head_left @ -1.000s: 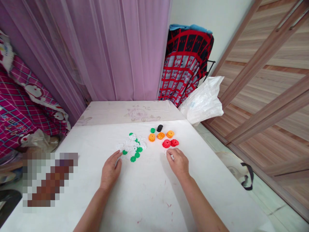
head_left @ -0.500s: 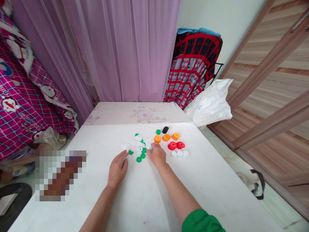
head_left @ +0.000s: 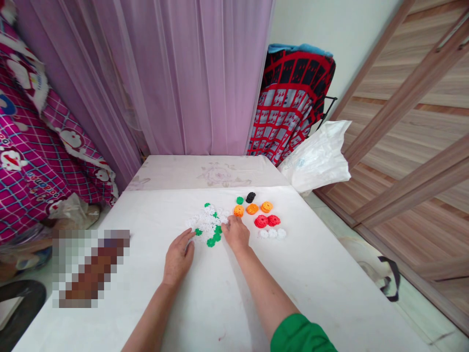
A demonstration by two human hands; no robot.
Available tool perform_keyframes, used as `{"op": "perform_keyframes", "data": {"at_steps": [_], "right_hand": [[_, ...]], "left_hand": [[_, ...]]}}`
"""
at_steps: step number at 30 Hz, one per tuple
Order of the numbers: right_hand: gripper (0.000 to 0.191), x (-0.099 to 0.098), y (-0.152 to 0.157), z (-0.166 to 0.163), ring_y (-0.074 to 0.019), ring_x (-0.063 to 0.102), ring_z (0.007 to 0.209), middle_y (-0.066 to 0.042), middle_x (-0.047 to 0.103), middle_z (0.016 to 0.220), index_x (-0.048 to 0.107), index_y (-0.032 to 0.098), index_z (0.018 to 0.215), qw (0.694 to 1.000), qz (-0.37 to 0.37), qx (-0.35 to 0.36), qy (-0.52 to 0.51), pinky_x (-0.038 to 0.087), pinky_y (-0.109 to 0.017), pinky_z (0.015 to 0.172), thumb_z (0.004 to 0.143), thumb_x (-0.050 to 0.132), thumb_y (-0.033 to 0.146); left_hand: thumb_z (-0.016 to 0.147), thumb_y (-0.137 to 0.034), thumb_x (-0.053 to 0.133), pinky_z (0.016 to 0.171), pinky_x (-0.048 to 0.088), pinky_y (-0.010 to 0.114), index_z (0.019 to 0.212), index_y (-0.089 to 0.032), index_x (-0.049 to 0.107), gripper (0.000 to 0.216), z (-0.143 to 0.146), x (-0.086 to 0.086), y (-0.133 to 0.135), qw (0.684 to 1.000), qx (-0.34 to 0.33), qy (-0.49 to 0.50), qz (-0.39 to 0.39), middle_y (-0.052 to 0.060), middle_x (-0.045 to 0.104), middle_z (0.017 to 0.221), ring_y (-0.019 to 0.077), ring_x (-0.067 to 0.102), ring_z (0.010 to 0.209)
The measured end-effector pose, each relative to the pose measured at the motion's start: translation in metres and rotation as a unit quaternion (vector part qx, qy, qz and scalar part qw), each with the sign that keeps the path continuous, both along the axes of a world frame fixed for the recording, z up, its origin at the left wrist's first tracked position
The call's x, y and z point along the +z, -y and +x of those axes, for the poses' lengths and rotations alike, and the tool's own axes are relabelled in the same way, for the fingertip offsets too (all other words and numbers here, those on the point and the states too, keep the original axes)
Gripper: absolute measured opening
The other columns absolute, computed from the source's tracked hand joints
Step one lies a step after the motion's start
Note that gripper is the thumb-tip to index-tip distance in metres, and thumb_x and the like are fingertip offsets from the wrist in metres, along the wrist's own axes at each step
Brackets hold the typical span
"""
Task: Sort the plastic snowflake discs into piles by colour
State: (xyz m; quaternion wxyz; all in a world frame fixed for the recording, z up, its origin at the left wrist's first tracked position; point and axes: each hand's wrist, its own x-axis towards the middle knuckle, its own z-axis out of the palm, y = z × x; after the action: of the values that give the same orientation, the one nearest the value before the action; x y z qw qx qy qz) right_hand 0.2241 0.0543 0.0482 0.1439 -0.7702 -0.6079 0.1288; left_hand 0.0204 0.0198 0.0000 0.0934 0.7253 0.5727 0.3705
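Wears a plain, bright green sleeve on the right arm, with both forearms and hands bare.

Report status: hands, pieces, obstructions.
Left hand at left edge of loose pile of white and green scalloped discs. Right hand at pile's right edge. No obstruction seen between hands and pile.

Surface: you have bright, diffuse light here, its white nearly washed out.
Right forearm: you see a faint, soft-edged shadow along its left side.
White pieces: low contrast with the surface blurs their outlines for you.
Curtain: gentle shading in the folds; you cannot tell where the light source sits.
Cupboard doors: wide-angle distortion slants them at your right edge.
Mosaic block: coarse pixels hide detail from you.
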Motion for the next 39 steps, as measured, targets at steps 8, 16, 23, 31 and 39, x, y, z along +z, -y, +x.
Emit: {"op": "perform_keyframes", "data": {"at_steps": [8, 16, 23, 31, 39], "right_hand": [[0.029, -0.019, 0.05, 0.06, -0.0148, 0.059, 0.078, -0.002, 0.064, 0.09, 0.066, 0.025, 0.107, 0.986, 0.164, -0.026, 0.029, 0.037, -0.024, 0.063, 0.085, 0.054, 0.038], [0.022, -0.003, 0.065, 0.121, -0.0273, 0.049, 0.108, -0.01, 0.059, 0.118, 0.072, 0.025, 0.095, 0.955, 0.241, -0.037, 0.167, 0.034, -0.04, 0.09, 0.08, 0.06, 0.036], [0.021, -0.008, 0.061, 0.122, -0.0321, 0.039, 0.122, -0.009, 0.052, 0.131, 0.072, 0.026, 0.094, 0.955, 0.237, -0.024, 0.175, 0.027, -0.049, 0.099, 0.078, 0.062, 0.035], [0.028, -0.011, 0.064, 0.124, -0.0328, 0.037, 0.128, -0.011, 0.049, 0.136, 0.07, 0.025, 0.102, 0.954, 0.232, -0.029, 0.189, 0.025, -0.05, 0.103, 0.078, 0.062, 0.036], [0.025, -0.001, 0.066, 0.108, -0.0288, 0.038, 0.127, -0.009, 0.051, 0.136, 0.069, 0.024, 0.104, 0.957, 0.249, 0.016, 0.148, 0.029, -0.044, 0.102, 0.085, 0.053, 0.027]], "left_hand": [[0.089, -0.032, 0.041, 0.098, 0.052, 0.042, 0.108, -0.021, 0.068, 0.035, -0.001, -0.001, -0.001, 1.0, 0.001, -0.002, 0.005, 0.007, 0.068, 0.122, 0.0233, 0.064, 0.111], [0.089, -0.032, 0.043, 0.099, 0.051, 0.042, 0.109, -0.023, 0.069, 0.034, -0.002, 0.001, 0.0, 1.0, 0.003, -0.001, -0.006, 0.006, 0.067, 0.124, 0.0234, 0.063, 0.112], [0.088, -0.033, 0.043, 0.1, 0.05, 0.042, 0.109, -0.024, 0.069, 0.034, -0.002, -0.001, 0.0, 1.0, 0.007, 0.004, -0.01, 0.005, 0.067, 0.124, 0.023, 0.063, 0.113], [0.088, -0.034, 0.043, 0.1, 0.05, 0.043, 0.108, -0.023, 0.069, 0.034, -0.003, -0.002, -0.002, 1.0, 0.004, 0.004, -0.013, 0.005, 0.067, 0.123, 0.0234, 0.063, 0.112], [0.088, -0.035, 0.042, 0.1, 0.05, 0.042, 0.107, -0.023, 0.069, 0.035, -0.004, -0.003, -0.002, 1.0, 0.002, 0.004, -0.008, 0.006, 0.067, 0.123, 0.0229, 0.063, 0.113]]}}
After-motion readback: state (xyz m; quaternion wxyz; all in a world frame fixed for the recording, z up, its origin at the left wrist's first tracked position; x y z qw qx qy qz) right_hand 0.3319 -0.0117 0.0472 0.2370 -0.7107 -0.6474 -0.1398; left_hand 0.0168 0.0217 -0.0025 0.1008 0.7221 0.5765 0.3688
